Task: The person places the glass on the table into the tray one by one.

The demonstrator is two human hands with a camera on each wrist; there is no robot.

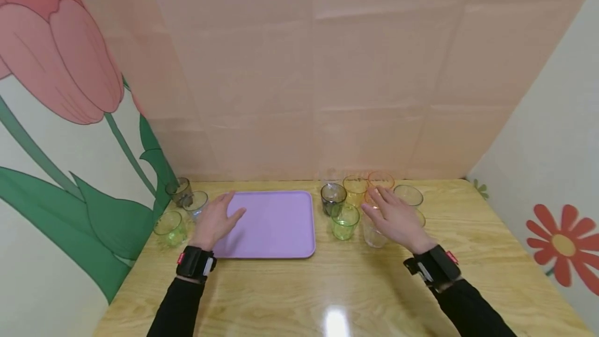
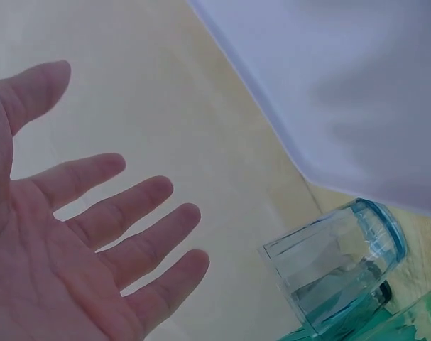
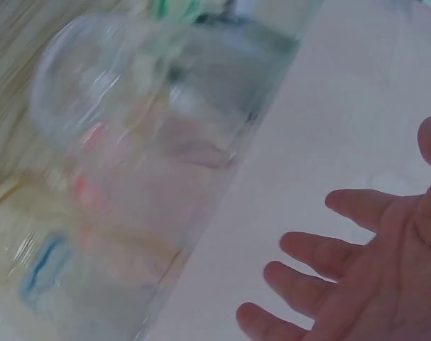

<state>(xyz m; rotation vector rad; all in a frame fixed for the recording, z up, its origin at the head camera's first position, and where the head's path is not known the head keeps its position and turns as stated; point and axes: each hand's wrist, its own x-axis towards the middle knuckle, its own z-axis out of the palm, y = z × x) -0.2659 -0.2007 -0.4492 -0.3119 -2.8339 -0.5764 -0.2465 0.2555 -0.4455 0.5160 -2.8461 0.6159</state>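
My left hand is held over the left edge of a purple tray, fingers straight and thumb apart. Close to its left stand a blue-tinted glass, a green glass and a dark grey glass. In the left wrist view the palm shows with nothing in it. My right hand hovers with spread fingers over a cluster of glasses, hiding some of them. Beneath and beside it are a clear glass, a green glass and a dark glass. The right wrist view shows its fingers holding nothing.
Behind the right cluster stand a yellow glass, an orange-rimmed glass and a greyish clear glass. All are on a wooden table. A pinkish covering backs the table, with painted flower walls at both sides.
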